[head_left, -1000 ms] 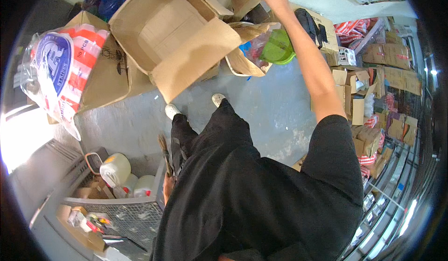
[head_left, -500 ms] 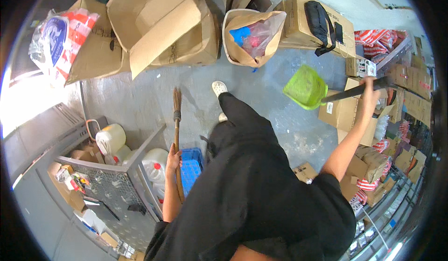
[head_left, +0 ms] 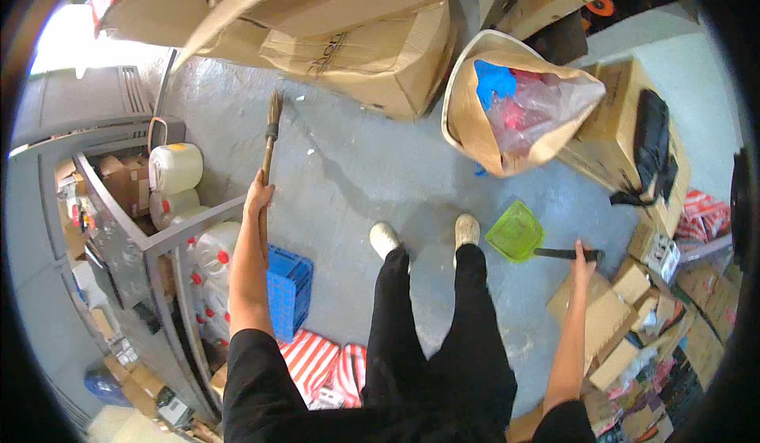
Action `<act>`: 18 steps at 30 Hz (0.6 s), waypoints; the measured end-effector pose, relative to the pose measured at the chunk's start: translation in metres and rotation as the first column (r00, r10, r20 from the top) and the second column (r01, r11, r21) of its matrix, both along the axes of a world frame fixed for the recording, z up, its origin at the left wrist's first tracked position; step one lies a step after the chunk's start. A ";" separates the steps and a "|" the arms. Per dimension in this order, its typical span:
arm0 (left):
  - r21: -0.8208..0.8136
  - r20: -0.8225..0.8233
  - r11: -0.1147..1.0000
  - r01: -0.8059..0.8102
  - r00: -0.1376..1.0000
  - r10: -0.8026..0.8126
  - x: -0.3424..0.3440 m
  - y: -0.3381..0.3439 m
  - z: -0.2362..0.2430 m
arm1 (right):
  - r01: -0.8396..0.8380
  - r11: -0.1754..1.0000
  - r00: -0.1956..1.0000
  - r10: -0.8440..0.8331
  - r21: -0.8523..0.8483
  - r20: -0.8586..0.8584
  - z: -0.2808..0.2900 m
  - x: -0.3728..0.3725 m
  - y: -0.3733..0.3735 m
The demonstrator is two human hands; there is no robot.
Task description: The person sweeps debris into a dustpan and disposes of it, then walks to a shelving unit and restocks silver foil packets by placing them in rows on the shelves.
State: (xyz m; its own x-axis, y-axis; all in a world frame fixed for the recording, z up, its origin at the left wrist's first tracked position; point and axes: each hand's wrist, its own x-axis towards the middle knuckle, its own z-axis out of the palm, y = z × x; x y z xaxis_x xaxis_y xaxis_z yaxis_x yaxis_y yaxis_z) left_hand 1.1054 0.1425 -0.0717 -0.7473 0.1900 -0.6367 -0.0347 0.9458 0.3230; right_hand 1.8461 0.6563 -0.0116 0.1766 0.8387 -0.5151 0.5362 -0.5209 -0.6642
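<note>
My left hand [head_left: 258, 192] is wrapped round the wooden handle of a broom [head_left: 273, 122]. The broom's bristles point away from me and lie near the floor at the far left, close to small white scraps. My right hand [head_left: 583, 261] grips the black handle of a green dustpan [head_left: 516, 232]. Low over the floor at the right, the dustpan's wide mouth faces left; whether it touches the floor I cannot tell. Beyond the dustpan stands a white bin [head_left: 448, 118] lined with brown paper, with clear plastic and a blue piece inside.
Large cardboard boxes [head_left: 372, 63] line the far side. At the left are a grey metal frame [head_left: 194, 225], white jugs [head_left: 176, 170] and a blue crate [head_left: 289, 288]. Cartons [head_left: 590, 308] crowd the right. Striped bags [head_left: 309, 360] lie by my legs.
My view has shifted, and both my feet now show side by side. The broom reaches farther forward, nearer the large boxes. The dustpan has come closer to my feet. Both hands keep their grip.
</note>
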 end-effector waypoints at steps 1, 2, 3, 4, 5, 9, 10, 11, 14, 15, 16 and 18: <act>-0.022 0.042 1.000 -0.016 0.999 0.017 0.003 0.012 -0.017 | -0.057 0.998 0.998 0.057 -0.011 -0.001 -0.015 -0.005 0.007; -0.005 0.019 1.000 0.005 1.000 -0.004 0.014 0.029 -0.040 | -0.073 0.996 0.995 0.076 0.045 -0.066 -0.035 -0.016 0.016; -0.009 0.020 1.000 0.026 0.999 -0.025 0.046 0.045 -0.059 | -0.086 0.993 0.989 0.094 0.080 -0.110 -0.038 -0.041 0.009; -0.053 0.035 0.999 0.002 0.999 0.000 0.086 0.027 -0.083 | -0.119 0.988 0.976 0.135 0.102 -0.172 -0.040 -0.062 0.008; -0.085 0.042 0.996 -0.012 0.999 0.016 0.122 0.016 -0.102 | -0.278 0.951 0.941 0.299 0.138 -0.160 -0.051 -0.074 0.014; -0.018 0.166 0.991 0.132 0.978 -0.127 0.307 0.086 -0.032 | -0.429 0.852 0.881 0.467 0.301 -0.068 -0.087 -0.091 0.012; 0.012 0.311 0.996 0.084 0.947 -0.083 0.331 0.106 0.006 | -0.407 0.862 0.886 0.452 0.302 -0.098 -0.100 -0.089 0.017; 0.063 0.359 0.997 0.042 0.931 -0.062 0.354 0.109 0.035 | -0.426 0.866 0.885 0.459 0.262 -0.075 -0.114 -0.087 0.022; 0.131 0.468 0.984 -0.122 0.882 0.047 0.395 0.090 0.091 | -0.480 0.857 0.865 0.498 0.189 -0.058 -0.118 -0.101 0.032; 0.090 0.529 0.983 -0.163 0.843 0.091 0.399 0.082 0.108 | -0.456 0.866 0.873 0.480 0.206 -0.083 -0.119 -0.097 0.042; 0.250 0.391 0.957 -0.145 0.920 0.037 0.416 0.050 0.103 | -0.438 0.873 0.876 0.468 0.214 -0.117 -0.124 -0.093 0.045; 0.308 0.313 0.938 -0.161 0.948 0.060 0.411 0.033 0.118 | -0.416 0.884 0.884 0.448 0.213 -0.133 -0.125 -0.070 0.045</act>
